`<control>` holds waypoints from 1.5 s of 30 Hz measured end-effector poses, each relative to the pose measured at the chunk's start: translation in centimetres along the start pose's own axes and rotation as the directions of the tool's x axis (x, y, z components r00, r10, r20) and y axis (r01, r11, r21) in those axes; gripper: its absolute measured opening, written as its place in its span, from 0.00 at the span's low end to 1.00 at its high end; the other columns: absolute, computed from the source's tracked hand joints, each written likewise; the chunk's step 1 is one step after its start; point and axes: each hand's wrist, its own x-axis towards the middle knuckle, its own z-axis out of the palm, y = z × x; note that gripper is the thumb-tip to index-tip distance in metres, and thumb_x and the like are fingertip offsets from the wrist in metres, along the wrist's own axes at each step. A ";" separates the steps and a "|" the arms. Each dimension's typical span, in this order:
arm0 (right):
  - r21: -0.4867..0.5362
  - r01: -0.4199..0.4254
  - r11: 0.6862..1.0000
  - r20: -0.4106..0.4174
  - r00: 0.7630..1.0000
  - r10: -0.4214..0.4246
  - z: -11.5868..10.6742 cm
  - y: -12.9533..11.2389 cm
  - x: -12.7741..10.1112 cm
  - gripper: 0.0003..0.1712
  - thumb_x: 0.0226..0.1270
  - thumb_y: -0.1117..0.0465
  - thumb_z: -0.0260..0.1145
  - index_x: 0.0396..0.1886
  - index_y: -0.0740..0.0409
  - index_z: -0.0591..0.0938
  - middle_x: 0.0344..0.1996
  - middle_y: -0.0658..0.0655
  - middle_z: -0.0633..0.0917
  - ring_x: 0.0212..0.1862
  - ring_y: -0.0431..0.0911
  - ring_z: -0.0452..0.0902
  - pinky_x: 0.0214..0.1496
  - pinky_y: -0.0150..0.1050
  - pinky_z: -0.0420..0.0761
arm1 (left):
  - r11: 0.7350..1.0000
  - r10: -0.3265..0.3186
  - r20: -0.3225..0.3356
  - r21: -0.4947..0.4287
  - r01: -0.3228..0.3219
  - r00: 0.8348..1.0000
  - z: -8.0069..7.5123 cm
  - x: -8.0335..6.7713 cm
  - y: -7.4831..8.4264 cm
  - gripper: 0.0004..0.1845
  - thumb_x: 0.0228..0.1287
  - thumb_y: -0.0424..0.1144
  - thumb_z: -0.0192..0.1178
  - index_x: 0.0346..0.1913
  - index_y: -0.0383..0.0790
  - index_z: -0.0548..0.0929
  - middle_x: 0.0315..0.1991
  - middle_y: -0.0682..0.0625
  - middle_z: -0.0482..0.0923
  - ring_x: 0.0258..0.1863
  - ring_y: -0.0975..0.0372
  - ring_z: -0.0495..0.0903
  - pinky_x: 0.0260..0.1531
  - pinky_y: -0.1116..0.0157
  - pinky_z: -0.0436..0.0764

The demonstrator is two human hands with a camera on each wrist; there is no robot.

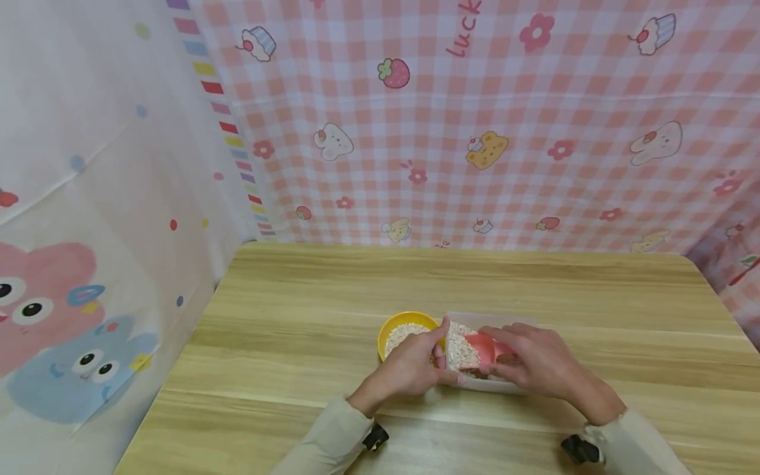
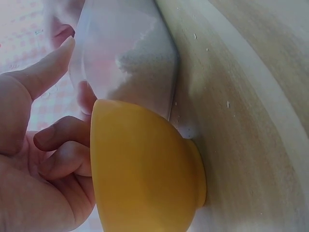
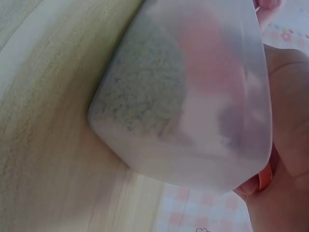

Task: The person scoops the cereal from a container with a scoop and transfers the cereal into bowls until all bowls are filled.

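A yellow bowl holding pale flakes like oats stands on the table, against the left end of a translucent plastic container. More oat flakes lie inside the container. My left hand reaches over the bowl and grips the container's left end, thumb on the near side; in the left wrist view its lower fingers curl over the bowl's rim. My right hand holds a red scoop down in the container, its head against the flakes. Only part of its handle shows in the right wrist view.
The wood-patterned table spreads around the bowl and container. A few stray flakes lie on it near the container. Behind stands a pink checked cloth, and a white printed cloth hangs at the left.
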 end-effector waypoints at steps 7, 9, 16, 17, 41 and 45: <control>0.012 0.017 1.000 -0.005 1.000 -0.017 -0.5 0.1 -0.3 0.34 0.56 0.38 0.73 0.59 0.51 0.83 0.43 0.53 0.87 0.38 0.42 0.81 0.32 0.36 0.76 | 1.000 -0.007 0.007 0.000 0.007 1.000 0.0 0.0 0.0 0.53 0.56 0.48 0.74 0.78 0.42 0.53 0.24 0.60 0.76 0.22 0.70 0.71 0.29 0.73 0.73; 0.019 0.017 1.000 -0.001 1.000 -0.017 -0.6 0.2 -0.4 0.34 0.56 0.38 0.73 0.59 0.51 0.83 0.44 0.53 0.87 0.40 0.43 0.82 0.34 0.37 0.78 | 1.000 -0.008 0.010 0.001 0.008 1.000 0.0 0.0 -0.1 0.53 0.56 0.48 0.74 0.78 0.43 0.52 0.24 0.60 0.76 0.22 0.70 0.71 0.29 0.73 0.73; 0.046 0.009 0.999 0.023 1.000 -0.010 -1.1 0.4 -0.6 0.34 0.56 0.39 0.74 0.60 0.49 0.82 0.44 0.53 0.86 0.42 0.44 0.81 0.37 0.42 0.80 | 1.000 -0.011 0.010 -0.006 0.011 1.000 0.0 0.0 -0.1 0.54 0.56 0.48 0.74 0.79 0.44 0.51 0.24 0.60 0.76 0.22 0.69 0.71 0.29 0.73 0.73; 0.047 0.010 0.999 0.021 1.000 -0.011 -1.1 0.4 -0.7 0.34 0.56 0.39 0.74 0.60 0.49 0.82 0.44 0.52 0.86 0.41 0.44 0.81 0.38 0.42 0.80 | 1.000 -0.012 0.010 -0.007 0.012 1.000 0.0 0.0 -0.1 0.54 0.56 0.48 0.74 0.79 0.44 0.51 0.25 0.60 0.76 0.22 0.69 0.71 0.29 0.73 0.73; 0.116 0.005 0.993 -0.058 0.998 0.002 -0.7 0.8 -1.2 0.33 0.53 0.46 0.78 0.59 0.50 0.83 0.43 0.49 0.86 0.40 0.37 0.79 0.38 0.39 0.80 | 1.000 -0.019 0.009 0.004 0.019 1.000 0.0 -0.1 0.1 0.54 0.56 0.48 0.74 0.79 0.46 0.50 0.25 0.61 0.76 0.23 0.70 0.70 0.30 0.73 0.72; 0.124 0.013 0.992 -0.079 0.997 -0.003 -0.4 0.8 -1.2 0.33 0.52 0.49 0.78 0.59 0.51 0.82 0.45 0.51 0.87 0.43 0.41 0.81 0.40 0.42 0.82 | 1.000 -0.022 0.012 -0.004 0.022 1.000 0.1 -0.1 0.1 0.55 0.55 0.49 0.74 0.79 0.46 0.50 0.25 0.60 0.77 0.23 0.69 0.71 0.31 0.72 0.72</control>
